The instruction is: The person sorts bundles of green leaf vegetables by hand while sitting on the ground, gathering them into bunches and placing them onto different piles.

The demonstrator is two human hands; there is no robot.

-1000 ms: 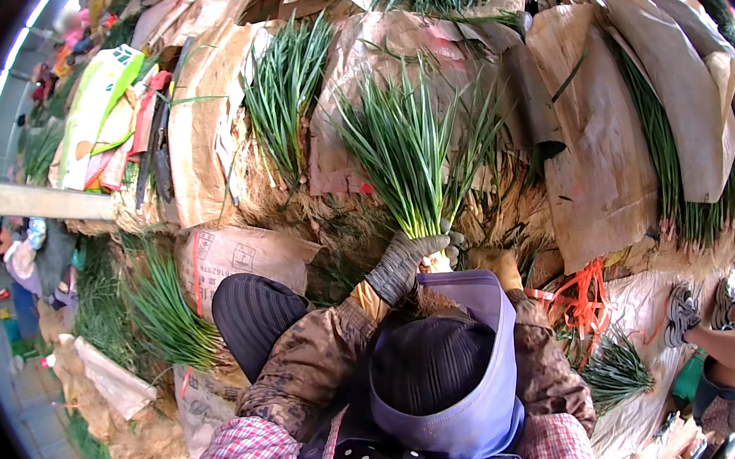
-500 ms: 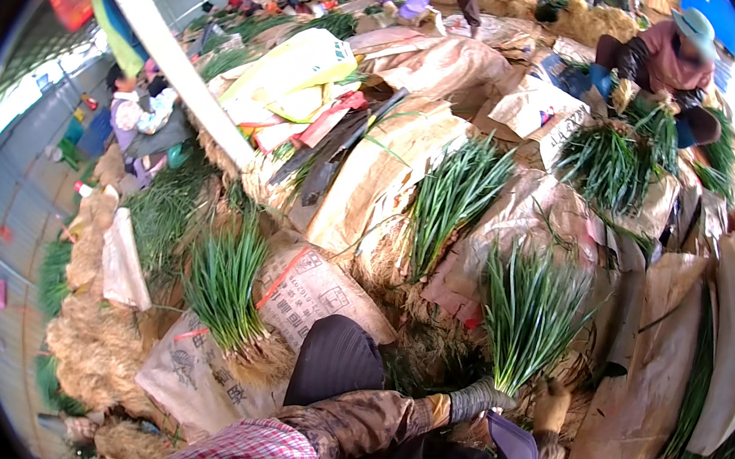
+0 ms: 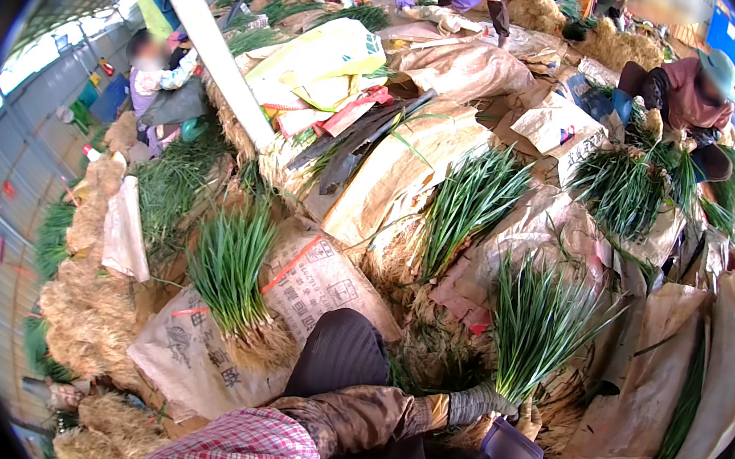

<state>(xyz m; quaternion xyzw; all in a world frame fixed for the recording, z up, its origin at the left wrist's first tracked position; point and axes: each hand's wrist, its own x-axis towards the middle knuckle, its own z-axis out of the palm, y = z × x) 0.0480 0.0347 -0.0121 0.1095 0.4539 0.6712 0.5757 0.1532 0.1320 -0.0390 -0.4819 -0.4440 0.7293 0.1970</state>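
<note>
A bunch of green onions (image 3: pixel 541 328) stands upright with its leaves fanned out above my hands. My left hand (image 3: pixel 479 406), in a grey glove, is closed round the pale stem bases. Close beside it at the bottom of the bunch, my right hand (image 3: pixel 529 420) in a tan glove has its fingers bent against the stems; a purple edge partly hides it. To the left, another bunch of green onions (image 3: pixel 233 269) with shaggy tan roots lies on a printed sack (image 3: pixel 335 284). A third bunch (image 3: pixel 473 205) rests farther back on brown sacking.
Sacks and folded sheets (image 3: pixel 638 383) lie at the right. Root heaps (image 3: pixel 94 317) line the left side. A pale post (image 3: pixel 208 42) slants across the upper left. One person (image 3: pixel 699 99) handles green plants at far right; others sit or bend farther back.
My right hand has moved left, from beside the bunch to its stem bases. My left hand keeps its grip. The whole view has shifted slightly.
</note>
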